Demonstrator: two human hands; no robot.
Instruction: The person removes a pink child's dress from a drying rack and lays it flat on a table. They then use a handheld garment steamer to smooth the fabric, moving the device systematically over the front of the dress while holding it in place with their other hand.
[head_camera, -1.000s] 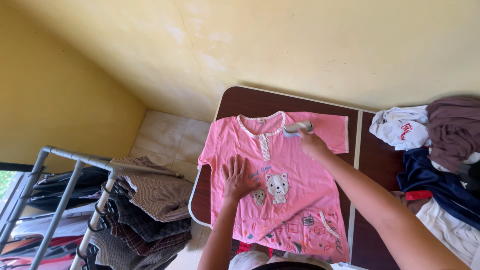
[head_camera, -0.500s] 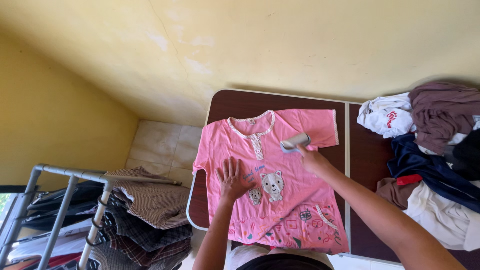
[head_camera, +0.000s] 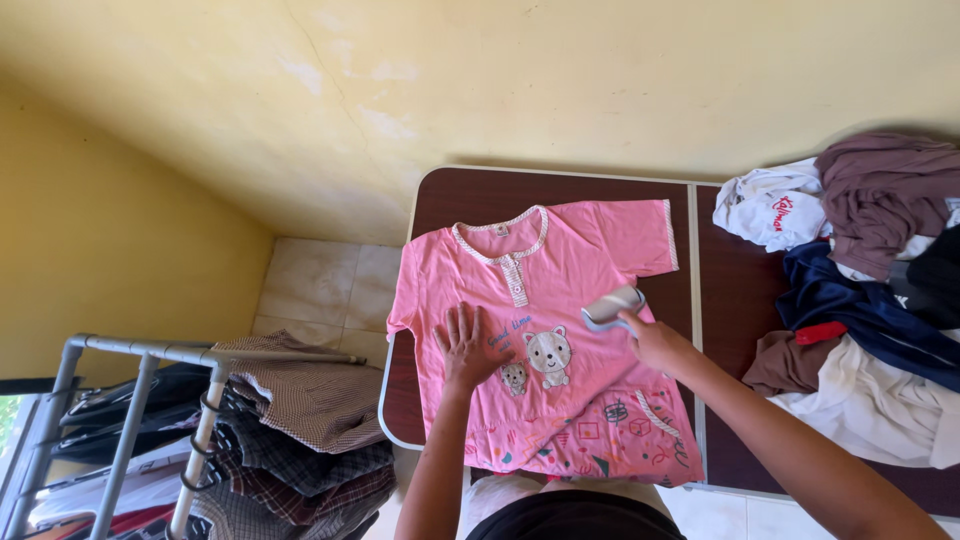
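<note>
A pink short-sleeved shirt (head_camera: 590, 250) with a cat picture lies flat on a dark brown table (head_camera: 470, 195). My left hand (head_camera: 466, 345) presses flat on the shirt's left middle, fingers spread, beside the cat picture. My right hand (head_camera: 655, 343) grips a small grey handheld iron (head_camera: 612, 307), which rests on the shirt's right side below the sleeve.
A heap of clothes (head_camera: 860, 290) in white, brown, navy and red covers the right of the table. A grey metal rack (head_camera: 130, 430) with checked and dark garments stands at lower left. A yellow wall runs behind, with a tiled floor (head_camera: 320, 290) below.
My right hand has drawn the iron from near the collar down and right across the shirt. My left hand has stayed pressed on the shirt.
</note>
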